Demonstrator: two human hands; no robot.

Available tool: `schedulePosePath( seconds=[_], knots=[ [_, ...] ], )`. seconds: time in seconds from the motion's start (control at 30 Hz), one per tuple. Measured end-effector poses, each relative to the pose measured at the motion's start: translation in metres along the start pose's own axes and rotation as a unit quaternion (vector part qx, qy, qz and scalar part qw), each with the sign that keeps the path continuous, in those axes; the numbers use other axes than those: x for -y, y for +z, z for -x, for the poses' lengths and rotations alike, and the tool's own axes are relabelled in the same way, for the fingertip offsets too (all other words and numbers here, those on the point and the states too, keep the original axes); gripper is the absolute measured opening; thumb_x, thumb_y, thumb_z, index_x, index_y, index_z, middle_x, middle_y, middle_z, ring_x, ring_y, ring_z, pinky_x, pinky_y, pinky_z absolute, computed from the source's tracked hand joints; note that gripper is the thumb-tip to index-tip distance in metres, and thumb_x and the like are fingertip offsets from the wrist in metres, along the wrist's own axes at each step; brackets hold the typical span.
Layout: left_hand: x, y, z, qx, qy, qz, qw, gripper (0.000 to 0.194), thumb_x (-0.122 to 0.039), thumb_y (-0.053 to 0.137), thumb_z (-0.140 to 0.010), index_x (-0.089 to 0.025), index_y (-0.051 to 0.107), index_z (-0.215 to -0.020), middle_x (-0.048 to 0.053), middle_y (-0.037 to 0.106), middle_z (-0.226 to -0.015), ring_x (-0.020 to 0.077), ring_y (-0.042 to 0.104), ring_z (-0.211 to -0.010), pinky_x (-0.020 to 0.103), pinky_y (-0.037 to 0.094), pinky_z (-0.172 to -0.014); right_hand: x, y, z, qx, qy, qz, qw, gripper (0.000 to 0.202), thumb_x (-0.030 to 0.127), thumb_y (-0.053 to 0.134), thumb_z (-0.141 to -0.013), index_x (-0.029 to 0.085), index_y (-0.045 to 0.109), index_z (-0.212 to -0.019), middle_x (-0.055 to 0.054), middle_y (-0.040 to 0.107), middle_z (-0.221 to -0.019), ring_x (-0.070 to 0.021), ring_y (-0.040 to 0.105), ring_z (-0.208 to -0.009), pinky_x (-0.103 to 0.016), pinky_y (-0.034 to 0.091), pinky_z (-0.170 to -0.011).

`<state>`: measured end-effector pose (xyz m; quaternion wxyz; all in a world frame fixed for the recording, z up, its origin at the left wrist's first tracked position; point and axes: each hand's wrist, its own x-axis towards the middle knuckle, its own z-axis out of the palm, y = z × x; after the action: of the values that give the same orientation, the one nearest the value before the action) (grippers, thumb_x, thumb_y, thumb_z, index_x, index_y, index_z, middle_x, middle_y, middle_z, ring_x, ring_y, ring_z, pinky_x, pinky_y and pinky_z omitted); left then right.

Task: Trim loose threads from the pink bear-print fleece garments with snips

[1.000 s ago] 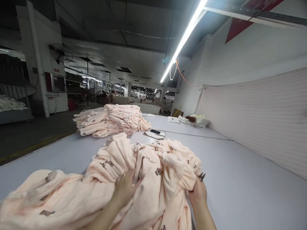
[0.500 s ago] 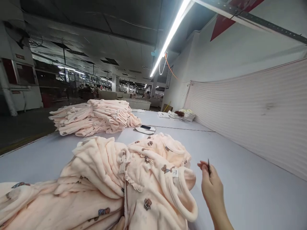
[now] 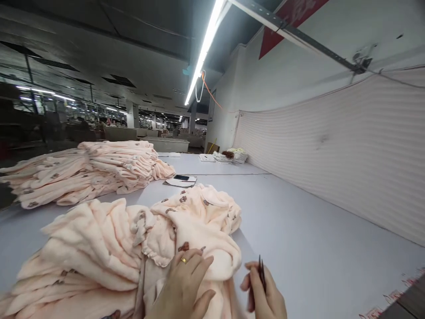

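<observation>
A pale pink fleece garment [image 3: 99, 248] with bear prints and a ruffled trim lies bunched on the table before me. My left hand [image 3: 186, 283], with a ring on one finger, rests on its right part, fingers stretched out and slightly apart. Just right of the cloth, my right hand [image 3: 264, 292] is closed around dark thread snips [image 3: 261, 270], their two narrow points sticking up. The lower ends of both hands run out of the bottom of the view, and the snips' handle is hidden in the palm.
A tall stack of similar pink garments [image 3: 116, 168] sits at the left. Behind the near garment, a phone [image 3: 181, 177] lies on a white board [image 3: 172, 182]. Paper bundles [image 3: 232, 156] stand farther back. Striped cloth [image 3: 325, 155] hangs along the right wall above the pale table [image 3: 315, 248].
My left hand has come into view over the garment, whose collar and label are no longer seen. My right hand still holds the snips, lower and nearer. The view has turned right.
</observation>
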<state>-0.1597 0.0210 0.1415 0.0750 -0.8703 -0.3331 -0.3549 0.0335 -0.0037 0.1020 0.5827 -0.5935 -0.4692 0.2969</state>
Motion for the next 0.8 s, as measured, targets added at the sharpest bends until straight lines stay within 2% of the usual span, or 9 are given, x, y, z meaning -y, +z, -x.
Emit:
schedulePosePath(
  seconds=[0.03,0.1,0.17,0.23,0.4,0.5,0.6,0.73,0.8],
  knots=[
    [-0.002,0.009,0.000,-0.004,-0.010,0.003,1.000,0.042,-0.016,0.057,-0.072,-0.025,0.052,-0.113,0.003,0.067,-0.096,0.0250,0.058,-0.100,0.041,0.037,-0.090,0.005,-0.008,-0.008,-0.035,-0.010,0.038,0.999,0.040,0.061,0.045,-0.084,0.023,0.057,-0.081,0.003,0.056,-0.060,-0.0116,0.042,-0.042,-0.023,0.035,-0.044],
    [-0.004,0.024,0.005,-0.013,-0.033,0.007,0.999,0.033,-0.014,0.055,-0.070,-0.027,0.057,-0.101,0.000,0.066,-0.085,0.0235,0.059,-0.092,0.042,0.033,-0.088,0.012,-0.014,-0.023,-0.041,-0.034,0.080,0.995,0.033,0.054,0.057,-0.078,0.023,0.052,-0.068,0.004,0.052,-0.059,-0.0126,0.042,-0.050,-0.023,0.035,-0.051],
    [-0.005,0.037,0.010,-0.020,-0.047,-0.001,0.999,0.026,-0.015,0.055,-0.069,-0.027,0.059,-0.092,-0.001,0.064,-0.080,0.0213,0.059,-0.083,0.042,0.030,-0.087,0.015,-0.008,-0.035,-0.002,-0.022,0.032,0.999,0.032,0.041,0.071,-0.068,0.022,0.047,-0.059,0.006,0.048,-0.056,-0.0120,0.040,-0.054,-0.022,0.033,-0.053],
    [-0.005,0.046,0.013,-0.016,-0.043,-0.016,0.999,0.021,-0.016,0.055,-0.067,-0.027,0.059,-0.085,-0.002,0.063,-0.076,0.0205,0.058,-0.078,0.042,0.028,-0.087,0.015,0.003,-0.042,0.032,0.023,-0.058,0.998,0.029,0.031,0.072,-0.064,0.022,0.045,-0.059,0.007,0.045,-0.054,-0.0097,0.034,-0.050,-0.020,0.028,-0.047],
    [-0.003,0.058,0.018,-0.023,-0.074,-0.069,0.995,0.041,-0.025,0.061,-0.065,-0.025,0.057,-0.106,0.002,0.066,-0.079,0.0232,0.059,-0.075,0.043,0.029,-0.084,0.010,0.012,-0.041,0.086,0.089,-0.193,0.973,0.022,0.038,0.060,-0.073,0.023,0.043,-0.076,0.014,0.027,-0.045,-0.0044,0.015,-0.037,-0.018,0.013,-0.037],
    [-0.005,0.057,0.015,-0.004,-0.085,-0.092,0.992,0.039,-0.022,0.057,-0.070,-0.026,0.058,-0.108,0.002,0.067,-0.077,0.0231,0.059,-0.070,0.045,0.030,-0.082,0.011,0.007,-0.039,0.147,0.119,-0.287,0.939,0.024,0.036,0.063,-0.072,0.022,0.044,-0.077,0.016,0.026,-0.039,-0.0026,0.011,-0.034,-0.018,0.011,-0.037],
    [-0.010,0.050,0.011,0.001,-0.099,-0.058,0.993,0.026,-0.017,0.049,-0.074,-0.026,0.062,-0.095,0.001,0.064,-0.073,0.0220,0.059,-0.070,0.046,0.033,-0.082,0.017,0.004,-0.036,0.178,0.128,-0.344,0.913,0.027,0.036,0.068,-0.073,0.021,0.046,-0.077,0.016,0.026,-0.036,-0.0021,0.013,-0.033,-0.018,0.012,-0.038],
    [-0.007,0.036,0.008,-0.007,-0.167,0.095,0.981,0.021,-0.027,0.044,-0.086,-0.024,0.065,-0.087,0.006,0.069,-0.094,0.0250,0.061,-0.096,0.043,0.042,-0.088,0.028,0.005,-0.027,0.138,0.071,-0.263,0.952,0.033,0.048,0.067,-0.079,0.019,0.051,-0.080,0.013,0.036,-0.043,-0.0002,0.016,-0.034,-0.017,0.013,-0.038],
    [0.000,0.028,0.008,-0.014,-0.284,0.216,0.934,0.032,-0.037,0.038,-0.091,-0.023,0.066,-0.092,0.006,0.071,-0.100,0.0239,0.062,-0.101,0.038,0.049,-0.086,0.032,0.005,-0.025,0.123,0.037,-0.214,0.968,0.036,0.053,0.063,-0.080,0.019,0.054,-0.081,0.009,0.050,-0.052,-0.0001,0.020,-0.033,-0.017,0.015,-0.036]
  ],
)
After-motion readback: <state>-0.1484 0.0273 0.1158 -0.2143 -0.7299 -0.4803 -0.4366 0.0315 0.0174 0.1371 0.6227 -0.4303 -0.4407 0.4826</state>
